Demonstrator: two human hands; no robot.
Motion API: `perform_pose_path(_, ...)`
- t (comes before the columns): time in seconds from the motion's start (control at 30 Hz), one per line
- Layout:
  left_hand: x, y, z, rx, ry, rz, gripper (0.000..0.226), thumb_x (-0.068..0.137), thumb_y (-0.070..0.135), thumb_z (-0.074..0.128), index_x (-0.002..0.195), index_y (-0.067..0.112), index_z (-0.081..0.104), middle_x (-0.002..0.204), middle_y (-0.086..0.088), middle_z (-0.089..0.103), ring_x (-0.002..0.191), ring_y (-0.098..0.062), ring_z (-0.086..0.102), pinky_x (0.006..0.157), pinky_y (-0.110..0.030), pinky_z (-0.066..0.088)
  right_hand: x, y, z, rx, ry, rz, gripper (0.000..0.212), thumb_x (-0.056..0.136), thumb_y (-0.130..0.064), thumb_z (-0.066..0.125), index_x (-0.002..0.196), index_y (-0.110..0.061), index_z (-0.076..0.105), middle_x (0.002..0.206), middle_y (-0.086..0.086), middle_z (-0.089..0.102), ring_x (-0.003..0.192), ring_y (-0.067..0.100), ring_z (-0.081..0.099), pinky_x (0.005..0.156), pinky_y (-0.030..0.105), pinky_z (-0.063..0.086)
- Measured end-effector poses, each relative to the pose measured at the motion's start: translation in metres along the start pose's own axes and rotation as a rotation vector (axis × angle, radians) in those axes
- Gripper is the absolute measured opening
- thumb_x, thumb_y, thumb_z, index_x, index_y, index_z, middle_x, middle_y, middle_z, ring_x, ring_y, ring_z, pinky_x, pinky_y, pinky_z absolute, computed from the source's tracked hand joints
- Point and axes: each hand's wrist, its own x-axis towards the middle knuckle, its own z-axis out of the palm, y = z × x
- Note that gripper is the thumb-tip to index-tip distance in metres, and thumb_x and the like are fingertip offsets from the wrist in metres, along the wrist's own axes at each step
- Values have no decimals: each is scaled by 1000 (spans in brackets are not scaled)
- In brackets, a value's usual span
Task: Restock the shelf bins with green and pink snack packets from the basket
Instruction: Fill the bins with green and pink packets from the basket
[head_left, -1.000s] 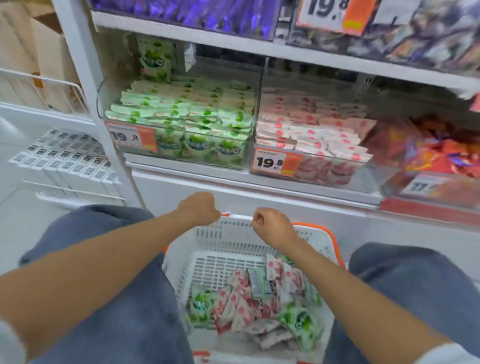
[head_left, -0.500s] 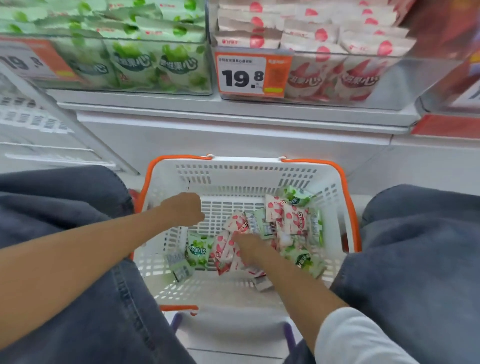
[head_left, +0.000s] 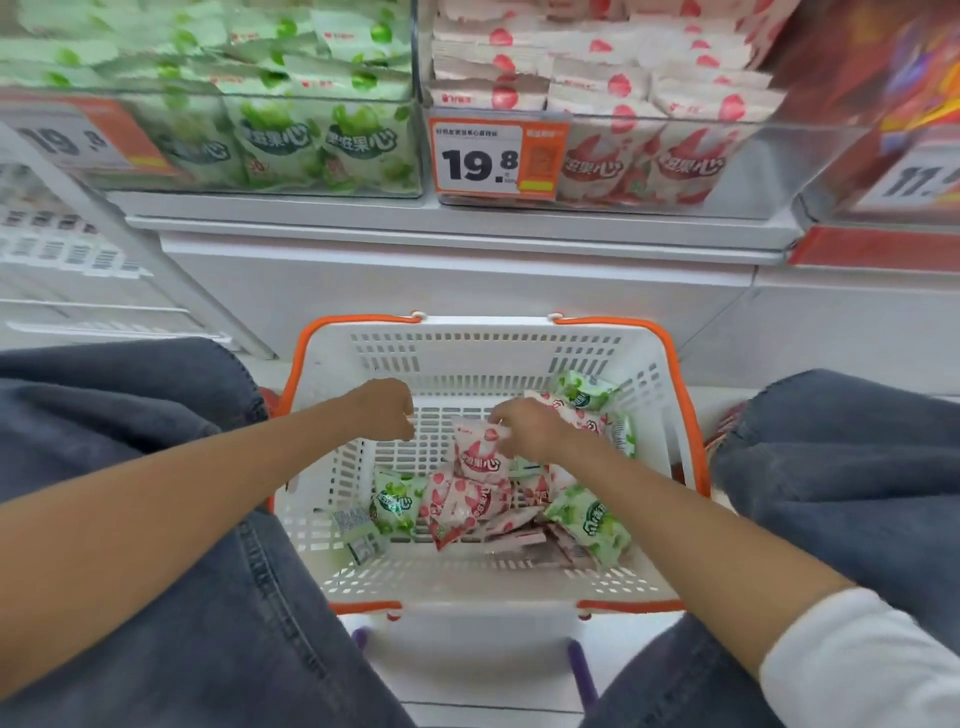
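A white basket (head_left: 488, 353) with an orange rim stands on the floor between my knees. In it lie several green packets (head_left: 397, 501) and pink packets (head_left: 452, 512). My right hand (head_left: 524, 428) pinches the top of one pink packet (head_left: 480, 457) and holds it lifted above the pile. My left hand (head_left: 384, 410) hovers over the basket's left side with curled fingers and nothing in them. On the shelf above, a clear bin of green packets (head_left: 291, 135) stands left of a clear bin of pink packets (head_left: 623, 104).
A 19.8 price tag (head_left: 496, 156) hangs on the pink bin's front. A bin of red and mixed snacks (head_left: 893, 104) stands at the right. A white shelf ledge (head_left: 457, 228) runs above the basket. White wire racks (head_left: 67, 249) are at the left. My jeans-clad knees flank the basket.
Both hands came down from the basket's far rim into the basket. My right hand reached into the pile and has lifted one pink packet. My view dropped closer to the basket.
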Motion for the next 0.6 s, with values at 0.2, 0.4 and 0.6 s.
perform_pose_path(0.2,-24,46,-19,-554,21,274,75,71,27,87,136,21,50,133,2,59,121,-13,56,101,-30,45,-60,-21,-129,333,160,-33,20,79,-1,77,93,6,65,94,21,68,94,30,67,86,43,54)
perform_pose_path(0.4,-44,112,-49,-559,308,479,16,76,18,84,83,15,70,64,8,67,53,-1,61,55,-16,46,-108,-57,-189,119,199,-64,25,73,-8,80,91,-15,64,92,3,69,80,17,65,70,26,52)
perform_pose_path(0.6,-58,155,-88,-404,447,583,22,71,24,87,81,25,67,72,10,69,64,-1,62,62,-23,50,-145,-73,-243,-173,266,-49,25,77,-12,79,69,-19,56,67,-7,59,60,9,55,52,20,41)
